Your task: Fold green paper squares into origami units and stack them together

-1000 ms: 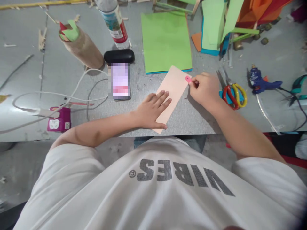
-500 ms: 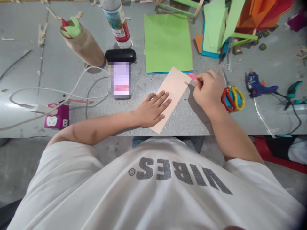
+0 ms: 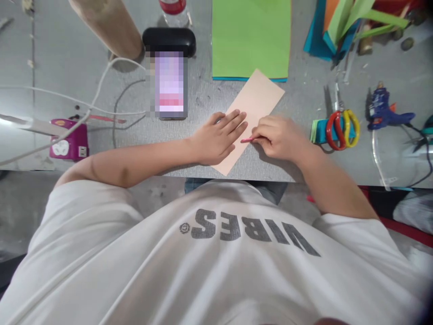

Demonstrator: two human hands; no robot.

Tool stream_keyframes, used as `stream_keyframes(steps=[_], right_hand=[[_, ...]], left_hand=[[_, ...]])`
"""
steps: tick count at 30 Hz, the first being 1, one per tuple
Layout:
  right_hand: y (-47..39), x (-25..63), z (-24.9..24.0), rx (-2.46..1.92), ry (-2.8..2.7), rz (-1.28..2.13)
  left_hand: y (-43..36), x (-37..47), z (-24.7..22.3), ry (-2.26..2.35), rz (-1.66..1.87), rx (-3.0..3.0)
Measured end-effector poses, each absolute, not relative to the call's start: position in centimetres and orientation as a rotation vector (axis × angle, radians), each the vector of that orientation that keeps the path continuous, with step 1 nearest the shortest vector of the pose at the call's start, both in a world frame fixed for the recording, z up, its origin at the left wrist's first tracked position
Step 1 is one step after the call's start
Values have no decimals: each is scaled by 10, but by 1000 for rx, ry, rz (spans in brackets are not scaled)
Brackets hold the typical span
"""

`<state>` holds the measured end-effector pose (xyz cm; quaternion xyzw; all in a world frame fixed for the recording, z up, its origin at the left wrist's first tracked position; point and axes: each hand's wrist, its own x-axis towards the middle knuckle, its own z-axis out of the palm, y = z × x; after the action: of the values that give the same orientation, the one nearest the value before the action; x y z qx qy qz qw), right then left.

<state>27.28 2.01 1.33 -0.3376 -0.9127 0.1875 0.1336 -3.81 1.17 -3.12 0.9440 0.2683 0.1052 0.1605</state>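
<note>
A long pale peach paper point(image 3: 260, 97) lies slantwise on the grey table, its far end overlapping the near edge of a green paper stack point(image 3: 252, 38). Flat on the paper's left side rests my left hand point(image 3: 218, 137), fingers stretched out. My right hand point(image 3: 275, 135) is closed at the paper's right edge, pinching a small, thin pink object point(image 3: 247, 140) whose tip lies over the paper near my left fingertips. Its exact kind cannot be made out.
Red-and-yellow-handled scissors point(image 3: 338, 128) and a blue glue gun point(image 3: 382, 108) lie to the right. At left are a phone point(image 3: 171, 83) against a black case point(image 3: 169, 41), a bottle point(image 3: 174, 11), a tan cylinder point(image 3: 111, 27), a white cable point(image 3: 98, 97) and a purple socket block point(image 3: 72, 142).
My right hand has come from the paper's far right corner down along its right edge towards me, with the pink object. My left hand stays on the paper. The camera view has shifted.
</note>
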Motion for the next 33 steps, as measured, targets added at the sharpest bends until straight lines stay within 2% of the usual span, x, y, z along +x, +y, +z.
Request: stream_keyframes(steps=[10, 25, 29, 33], right_hand=[[-16, 227, 10, -420, -2778, 632], [-42, 207, 5, 40, -2737, 649], [-19, 224, 7, -290, -2408, 884], [22, 256, 14, -1282, -2166, 478]], left_hand=[[18, -39, -38, 739, 383, 2549], [18, -42, -25, 738, 245, 2655], [15, -43, -18, 807, 235, 2648], [13, -43, -12, 937, 269, 2608]])
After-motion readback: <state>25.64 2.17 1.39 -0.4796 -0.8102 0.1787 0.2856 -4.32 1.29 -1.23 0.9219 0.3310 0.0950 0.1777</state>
